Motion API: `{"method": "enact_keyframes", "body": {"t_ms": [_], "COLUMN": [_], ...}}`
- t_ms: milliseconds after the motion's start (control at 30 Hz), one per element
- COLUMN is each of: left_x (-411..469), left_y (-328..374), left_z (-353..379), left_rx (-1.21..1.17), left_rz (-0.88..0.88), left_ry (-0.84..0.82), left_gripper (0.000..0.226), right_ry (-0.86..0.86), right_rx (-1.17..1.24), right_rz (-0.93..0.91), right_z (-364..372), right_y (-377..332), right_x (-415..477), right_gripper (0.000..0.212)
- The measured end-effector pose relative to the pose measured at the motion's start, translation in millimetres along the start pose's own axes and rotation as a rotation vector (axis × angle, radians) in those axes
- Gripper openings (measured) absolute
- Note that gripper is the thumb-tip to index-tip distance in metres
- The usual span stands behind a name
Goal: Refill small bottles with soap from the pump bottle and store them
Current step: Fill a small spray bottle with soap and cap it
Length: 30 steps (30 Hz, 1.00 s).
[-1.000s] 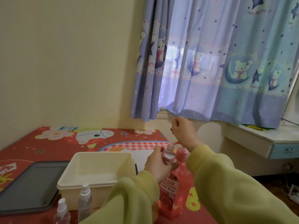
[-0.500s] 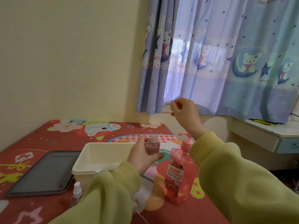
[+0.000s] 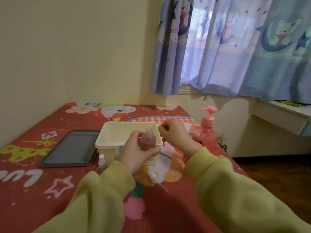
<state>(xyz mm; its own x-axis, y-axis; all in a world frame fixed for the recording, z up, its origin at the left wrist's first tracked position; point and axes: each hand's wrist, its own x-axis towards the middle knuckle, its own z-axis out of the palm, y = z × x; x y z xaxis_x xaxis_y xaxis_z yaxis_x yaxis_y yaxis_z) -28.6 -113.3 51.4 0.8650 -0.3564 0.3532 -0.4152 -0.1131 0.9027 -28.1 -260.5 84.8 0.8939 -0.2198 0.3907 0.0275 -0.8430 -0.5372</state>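
Left hand (image 3: 134,153) grips the small bottle (image 3: 148,141), pink-filled; right hand (image 3: 175,133), curled — holding anything, I cannot tell — has left the pump bottle (image 3: 207,132), so capping likely follows.

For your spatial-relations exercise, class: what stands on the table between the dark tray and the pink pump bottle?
In the head view, the cream tub stands between the dark tray and the pink pump bottle.
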Motion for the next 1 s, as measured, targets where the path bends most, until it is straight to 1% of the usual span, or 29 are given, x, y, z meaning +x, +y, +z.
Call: {"method": "enact_keyframes", "body": {"t_ms": [100, 200, 267, 367, 600, 700, 867, 933, 967, 1000], "left_x": [-9, -14, -15, -16, -19, -18, -16, -14, -13, -11], "left_y": [-6, -9, -11, -17, -20, -22, -15, -9, -6, -2], "left_z": [-6, -14, -18, -22, -25, -26, -31, -34, -35, -37], "left_rx": [0.025, 0.039, 0.026, 0.025, -0.004, -0.002, 0.025, 0.022, 0.015, 0.006], "left_rz": [-0.008, -0.020, -0.028, -0.038, -0.012, -0.021, -0.027, -0.031, -0.032, -0.030], "left_ry": [0.018, 0.032, 0.024, 0.022, 0.018, 0.033, 0.057, 0.064, 0.066, 0.067], "left_gripper": [0.051, 0.050, 0.049, 0.050, 0.045, 0.047, 0.048, 0.048, 0.048, 0.048], "right_ry": [-0.268, -0.481, -0.586, -0.678, -0.764, -0.765, -0.745, -0.710, -0.696, -0.679], "right_rx": [-0.108, -0.212, -0.267, -0.329, -0.336, -0.287, -0.216, -0.158, -0.133, -0.109], "right_rz": [0.090, 0.119, 0.111, 0.126, 0.159, 0.196, 0.212, 0.192, 0.171, 0.141], "right_z": [25, 43, 50, 61, 75, 79, 76, 69, 66, 61], "right_y": [11, 16, 18, 22, 26, 28, 24, 18, 14, 11], "right_x": [-12, -22, -27, -31, -37, -41, -39, -36, -34, -31], "right_gripper": [0.028, 0.026, 0.026, 0.036, 0.034, 0.023, 0.010, 0.022, 0.022, 0.018]}}
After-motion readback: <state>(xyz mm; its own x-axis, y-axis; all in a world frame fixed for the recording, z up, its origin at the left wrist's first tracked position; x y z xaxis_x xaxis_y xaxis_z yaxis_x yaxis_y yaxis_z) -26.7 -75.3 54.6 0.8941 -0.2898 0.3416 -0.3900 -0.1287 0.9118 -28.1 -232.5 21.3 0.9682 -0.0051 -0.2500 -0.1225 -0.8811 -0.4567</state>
